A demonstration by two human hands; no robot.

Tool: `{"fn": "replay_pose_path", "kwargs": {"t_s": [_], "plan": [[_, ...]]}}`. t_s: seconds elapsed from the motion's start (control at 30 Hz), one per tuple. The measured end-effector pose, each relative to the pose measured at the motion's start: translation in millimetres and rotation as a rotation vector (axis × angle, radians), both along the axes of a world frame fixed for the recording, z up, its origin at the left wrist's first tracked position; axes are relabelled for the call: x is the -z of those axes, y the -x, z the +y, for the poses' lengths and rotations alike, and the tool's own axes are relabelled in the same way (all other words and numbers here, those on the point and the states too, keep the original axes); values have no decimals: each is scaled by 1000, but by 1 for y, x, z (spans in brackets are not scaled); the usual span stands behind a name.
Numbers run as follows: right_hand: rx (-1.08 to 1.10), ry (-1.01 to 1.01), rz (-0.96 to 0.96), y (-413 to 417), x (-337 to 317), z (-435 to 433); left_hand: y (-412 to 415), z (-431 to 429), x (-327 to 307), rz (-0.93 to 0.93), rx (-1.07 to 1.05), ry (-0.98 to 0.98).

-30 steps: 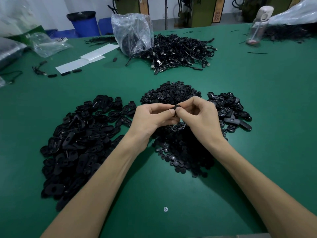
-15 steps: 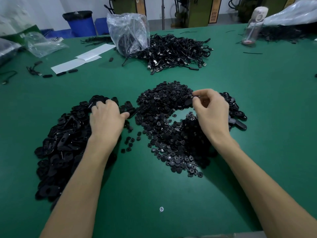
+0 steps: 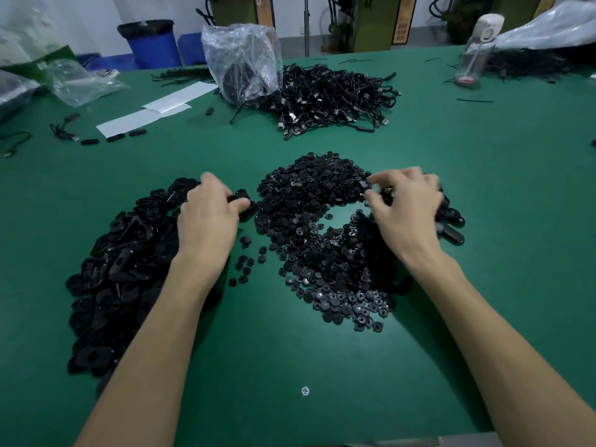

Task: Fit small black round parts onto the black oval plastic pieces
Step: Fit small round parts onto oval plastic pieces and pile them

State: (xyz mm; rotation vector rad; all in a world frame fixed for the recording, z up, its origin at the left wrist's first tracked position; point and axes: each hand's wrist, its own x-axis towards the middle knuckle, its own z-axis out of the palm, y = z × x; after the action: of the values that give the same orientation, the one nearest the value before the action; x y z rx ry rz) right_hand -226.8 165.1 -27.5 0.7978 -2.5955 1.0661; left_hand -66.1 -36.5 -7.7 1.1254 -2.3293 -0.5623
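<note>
Near edge: screw head (image 3: 305, 391) set in the green table (image 3: 290, 343), no marking readable. Both forearms reach in from the near side.

Left hand (image 3: 206, 217) is on the far right edge of the oval pieces pile (image 3: 122, 269), at left. Thumb and fingers pinch one oval piece (image 3: 238, 199), grip narrow.

Right hand (image 3: 406, 204) is at the far right edge of the round parts pile (image 3: 322, 221), centre. Its fingers are curled, with the forefinger and thumb tips close over the parts. Blurred, cannot tell if it holds one. A few stray round parts (image 3: 245, 262) lie between the two piles. Just right of the right hand is a small cluster of larger black pieces (image 3: 451, 229).

Far: cable heap (image 3: 332, 95), clear plastic bag (image 3: 242, 59) touching its left side, white paper strips (image 3: 154, 111) further left, bottle (image 3: 477, 50) far right, blue bin (image 3: 151, 40) beyond the table. Yellow sign (image 3: 401, 30) on a machine has dark characters, too small to read.

Versus 1 s ago: the hands were together at centre, working one piece; now they are apart, one at each pile. Versus 0.5 s ago: same spots, but the left hand lay flat on the pile and now pinches a piece.
</note>
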Motion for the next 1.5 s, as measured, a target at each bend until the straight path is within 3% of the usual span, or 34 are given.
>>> {"fn": "replay_pose_path", "kwargs": {"t_s": [0.1,0.27,0.4,0.53,0.67,0.77,1.23,1.37,1.5], "plan": [[-264,-64,-36,-15,4,-10,8,10,3,237,158,-56],[-473,-88,42,-33,12,-20,20,28,14,361,347,-11],[-552,-168,125,-39,17,-24,22,34,15,460,347,18],[-550,-186,150,-40,18,-25,25,36,14,594,333,-170],[-528,-165,146,-40,17,-25,26,37,17,678,315,-532],[-508,-135,146,-40,16,-24,25,38,18,668,323,-612],[-313,271,-204,-35,3,-17,25,44,18,589,395,-410],[-320,465,-285,-32,0,-14,26,47,20,531,444,-359],[-369,521,-352,-33,0,-15,26,49,20,506,519,-430]]}}
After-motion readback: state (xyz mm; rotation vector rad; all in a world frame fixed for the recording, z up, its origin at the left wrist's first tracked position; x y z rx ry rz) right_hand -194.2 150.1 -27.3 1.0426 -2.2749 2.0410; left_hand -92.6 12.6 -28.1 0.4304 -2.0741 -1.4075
